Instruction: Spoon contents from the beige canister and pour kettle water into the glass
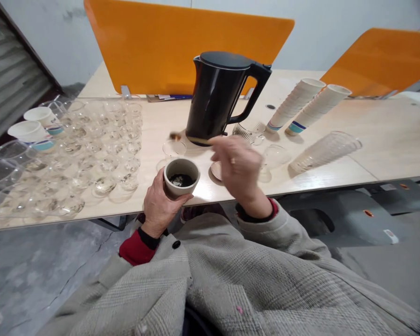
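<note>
My left hand (161, 203) is wrapped round a cream-coloured cup (167, 178) at the table's front edge. Inside the cup is something dark with pale flecks on it. To the right, my right hand (238, 163) pinches a thin light-brown stick (198, 140) with a dark brown tip, smeared by motion. That tip hovers above and behind the cup, over a clear plastic cup (174, 148). A small round lid or saucer (216, 170) lies partly hidden under my right hand. Just behind the stick stands a black electric kettle (213, 98), its handle to the right.
Many clear plastic cups (105, 144) crowd the table's left side, beside two paper cups (31, 133). Leaning stacks of paper cups (294, 102) and plastic cups (324, 151) stand at right. A ribbed glass (243, 132) is near the kettle. Orange partitions (154, 46) rise behind.
</note>
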Demonstrator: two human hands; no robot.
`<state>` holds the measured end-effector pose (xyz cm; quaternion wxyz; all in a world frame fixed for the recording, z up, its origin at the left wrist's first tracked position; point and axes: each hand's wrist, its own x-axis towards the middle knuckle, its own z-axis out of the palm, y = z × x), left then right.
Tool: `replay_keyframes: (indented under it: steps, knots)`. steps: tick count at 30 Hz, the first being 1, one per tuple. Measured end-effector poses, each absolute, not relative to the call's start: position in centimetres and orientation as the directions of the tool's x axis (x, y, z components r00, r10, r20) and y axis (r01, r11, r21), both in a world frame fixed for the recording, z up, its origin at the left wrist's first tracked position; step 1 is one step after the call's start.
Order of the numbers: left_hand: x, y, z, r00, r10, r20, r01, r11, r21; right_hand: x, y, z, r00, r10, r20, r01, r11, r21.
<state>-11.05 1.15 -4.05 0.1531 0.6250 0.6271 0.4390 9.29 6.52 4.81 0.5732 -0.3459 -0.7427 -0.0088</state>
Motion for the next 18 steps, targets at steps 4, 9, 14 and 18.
replay_keyframes:
  steps: [4, 9, 14, 18]
  knots:
    - [-11.0, 1.1, -3.8, -0.174, 0.923, 0.343, 0.655, -0.152, 0.741, 8.7, 8.5, 2.9, -0.284, 0.541, 0.792, 0.627, 0.729, -0.273]
    - [-11.1, 1.1, -4.0, -0.171, 0.918, 0.359, 0.658, -0.165, 0.735, 8.8, 8.6, 3.5, -0.174, 0.533, 0.828, 0.650, 0.694, -0.310]
    - [-11.3, 1.2, -4.3, -0.177, 0.908, 0.379, 0.658, -0.177, 0.732, 10.6, 7.1, 5.4, 0.038, 0.508, 0.861, 0.659, 0.634, -0.404]
    - [-11.3, 1.2, -4.3, -0.179, 0.908, 0.379, 0.655, -0.177, 0.734, 15.5, 6.6, 6.4, 0.239, 0.442, 0.864, 0.686, 0.553, -0.473]
